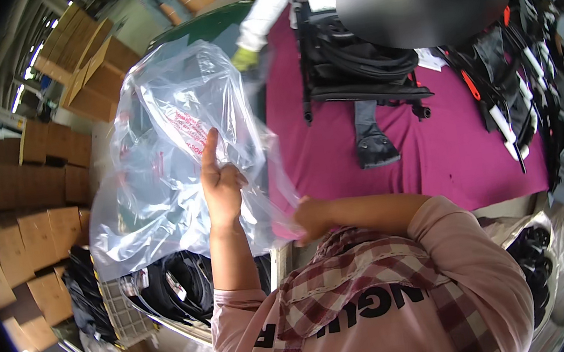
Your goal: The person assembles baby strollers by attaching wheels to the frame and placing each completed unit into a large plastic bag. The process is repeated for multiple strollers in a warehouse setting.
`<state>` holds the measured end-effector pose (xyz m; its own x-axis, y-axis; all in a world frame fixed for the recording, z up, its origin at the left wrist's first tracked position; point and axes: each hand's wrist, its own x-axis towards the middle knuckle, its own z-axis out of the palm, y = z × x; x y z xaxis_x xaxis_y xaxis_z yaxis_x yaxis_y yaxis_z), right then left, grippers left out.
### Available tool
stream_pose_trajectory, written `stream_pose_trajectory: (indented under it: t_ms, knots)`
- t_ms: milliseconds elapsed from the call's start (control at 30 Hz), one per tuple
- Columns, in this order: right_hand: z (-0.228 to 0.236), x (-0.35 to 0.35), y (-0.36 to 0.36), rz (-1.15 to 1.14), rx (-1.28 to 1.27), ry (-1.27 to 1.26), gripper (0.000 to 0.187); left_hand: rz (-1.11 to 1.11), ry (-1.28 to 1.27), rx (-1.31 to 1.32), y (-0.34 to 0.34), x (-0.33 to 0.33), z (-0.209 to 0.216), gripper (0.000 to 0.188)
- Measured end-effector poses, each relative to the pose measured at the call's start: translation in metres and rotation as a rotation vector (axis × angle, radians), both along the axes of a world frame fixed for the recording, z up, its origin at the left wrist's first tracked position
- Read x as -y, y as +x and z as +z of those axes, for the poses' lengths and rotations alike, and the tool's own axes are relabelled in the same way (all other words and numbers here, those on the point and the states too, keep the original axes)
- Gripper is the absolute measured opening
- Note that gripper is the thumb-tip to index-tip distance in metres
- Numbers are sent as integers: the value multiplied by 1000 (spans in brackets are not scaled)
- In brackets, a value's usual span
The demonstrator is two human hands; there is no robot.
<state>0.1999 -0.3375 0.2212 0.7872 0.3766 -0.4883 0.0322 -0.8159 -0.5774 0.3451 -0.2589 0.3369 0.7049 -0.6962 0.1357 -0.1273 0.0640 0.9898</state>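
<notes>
A large clear plastic bag [156, 184] with red print spreads over the left part of the work surface. My left hand [221, 180] is against the bag, its index finger stretched out and the other fingers loosely bent; I cannot tell whether it lies inside or on top of the film. Near the bag's right edge, the fingers of my right hand [312, 220] are closed on the film. To the right lies a folded black frame [359, 61] with tubes, fabric and a hanging black strap [373, 140], apart from both hands.
Purple cloth [347, 189] covers the table. Across it, a person's gloved hand [245, 58] is close to the bag. Black and white tubes with orange parts [495, 107] lie at right. Cardboard boxes [34, 164] stack at left; a bin of black parts [176, 287] sits below the bag.
</notes>
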Motion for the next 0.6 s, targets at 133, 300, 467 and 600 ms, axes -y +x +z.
stream_pose_trajectory:
  t_ms: [133,300,467,600]
  knots:
    - [-61,39,-41,-235,193,-46,31,25,82,62,7,59,-3,66]
    - [-56,98,-18,-514,553,111,21,347,107,166,11,101,31,64]
    - [-26,133,44,-507,873,365,18,480,-11,485,10,96,83,66]
    - [-38,129,69,-518,919,367,35,490,143,691,3,97,64,67]
